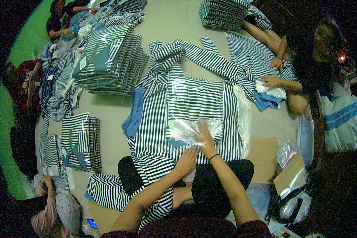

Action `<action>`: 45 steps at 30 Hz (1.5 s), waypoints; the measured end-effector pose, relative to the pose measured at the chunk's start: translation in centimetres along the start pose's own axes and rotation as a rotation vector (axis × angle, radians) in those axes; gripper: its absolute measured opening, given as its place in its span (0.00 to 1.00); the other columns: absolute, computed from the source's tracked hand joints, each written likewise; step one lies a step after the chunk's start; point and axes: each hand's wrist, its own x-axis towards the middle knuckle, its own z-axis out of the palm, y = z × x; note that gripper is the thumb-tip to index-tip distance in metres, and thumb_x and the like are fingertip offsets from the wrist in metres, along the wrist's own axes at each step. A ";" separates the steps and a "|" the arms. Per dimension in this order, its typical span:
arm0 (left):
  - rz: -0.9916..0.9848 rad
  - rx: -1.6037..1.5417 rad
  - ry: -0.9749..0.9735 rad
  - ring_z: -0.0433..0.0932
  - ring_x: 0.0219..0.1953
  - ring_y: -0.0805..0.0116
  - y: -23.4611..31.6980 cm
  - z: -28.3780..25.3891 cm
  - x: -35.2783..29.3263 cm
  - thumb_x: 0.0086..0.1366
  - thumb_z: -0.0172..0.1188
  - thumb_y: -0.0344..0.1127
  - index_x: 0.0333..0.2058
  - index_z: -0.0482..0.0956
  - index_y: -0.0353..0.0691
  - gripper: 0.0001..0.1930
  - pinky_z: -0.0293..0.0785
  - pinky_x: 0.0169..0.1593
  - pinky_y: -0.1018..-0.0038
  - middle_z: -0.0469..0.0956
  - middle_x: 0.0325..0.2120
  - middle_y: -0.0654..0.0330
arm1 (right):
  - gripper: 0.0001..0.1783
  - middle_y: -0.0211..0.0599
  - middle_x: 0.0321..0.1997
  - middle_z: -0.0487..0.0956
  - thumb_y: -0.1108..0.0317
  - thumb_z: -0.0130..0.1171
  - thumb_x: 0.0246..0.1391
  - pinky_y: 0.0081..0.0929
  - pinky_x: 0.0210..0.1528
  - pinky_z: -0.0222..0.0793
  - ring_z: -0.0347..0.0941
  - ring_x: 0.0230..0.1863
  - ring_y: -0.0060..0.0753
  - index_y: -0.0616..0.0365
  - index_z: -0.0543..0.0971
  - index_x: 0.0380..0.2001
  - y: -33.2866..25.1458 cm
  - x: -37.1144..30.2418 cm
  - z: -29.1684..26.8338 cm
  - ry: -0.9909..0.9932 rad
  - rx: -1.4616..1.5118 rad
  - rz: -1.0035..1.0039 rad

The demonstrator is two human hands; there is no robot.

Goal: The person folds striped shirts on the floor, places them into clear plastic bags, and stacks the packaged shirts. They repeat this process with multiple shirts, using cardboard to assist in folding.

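In front of me lies a folded black-and-white striped garment in a clear plastic bag [195, 99], with white lace and a bit of blue showing near its lower end. Under it a larger striped garment [154, 119] with a blue collar or cuff piece [133, 113] is spread out. My right hand [205, 141] rests on the bag's lower right part, fingers spread over the lace. Along the bag's bottom edge lies my left hand [187, 159], fingers stretched out and close together; whether they pinch any plastic is hidden.
A tall pile of bagged striped garments [107, 59] stands at the left, a smaller pile [81, 141] below it. Another stack [224, 15] is at the far side. A person at the right handles a striped garment [252, 55]. Cardboard [261, 154] lies beside my right knee.
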 end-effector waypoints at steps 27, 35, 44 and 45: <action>0.018 -0.184 -0.105 0.51 0.55 0.51 -0.3 0.3 -0.6 0.43 0.53 0.33 0.45 0.61 0.32 0.27 0.46 0.56 0.61 0.59 0.48 0.46 | 0.33 0.42 0.62 0.41 0.73 0.42 0.44 0.53 0.57 0.36 0.34 0.62 0.50 0.57 0.49 0.56 -2.7 -0.5 1.4 -0.248 -0.981 0.126; 0.006 -0.218 -0.021 0.52 0.54 0.48 -0.1 0.2 -0.8 0.41 0.54 0.36 0.45 0.61 0.32 0.29 0.45 0.57 0.58 0.58 0.49 0.45 | 0.32 0.41 0.62 0.43 0.78 0.39 0.44 0.53 0.56 0.42 0.41 0.60 0.52 0.56 0.48 0.56 -1.1 0.8 2.0 -0.189 -0.991 0.109; -0.037 -0.550 -0.064 0.60 0.47 0.46 -1.6 -1.3 1.1 0.47 0.52 0.36 0.43 0.62 0.32 0.24 0.56 0.50 0.61 0.62 0.43 0.43 | 0.31 0.38 0.62 0.45 0.75 0.38 0.45 0.47 0.58 0.39 0.41 0.62 0.45 0.56 0.50 0.56 -3.0 0.2 0.3 -0.239 -0.939 0.095; -0.079 -0.698 0.032 0.64 0.42 0.44 -1.8 -1.5 1.1 0.46 0.52 0.35 0.41 0.64 0.32 0.21 0.61 0.46 0.61 0.66 0.37 0.42 | 0.31 0.39 0.62 0.45 0.75 0.38 0.45 0.47 0.58 0.38 0.41 0.62 0.45 0.56 0.50 0.56 -3.4 -0.7 0.0 -0.200 -0.919 0.025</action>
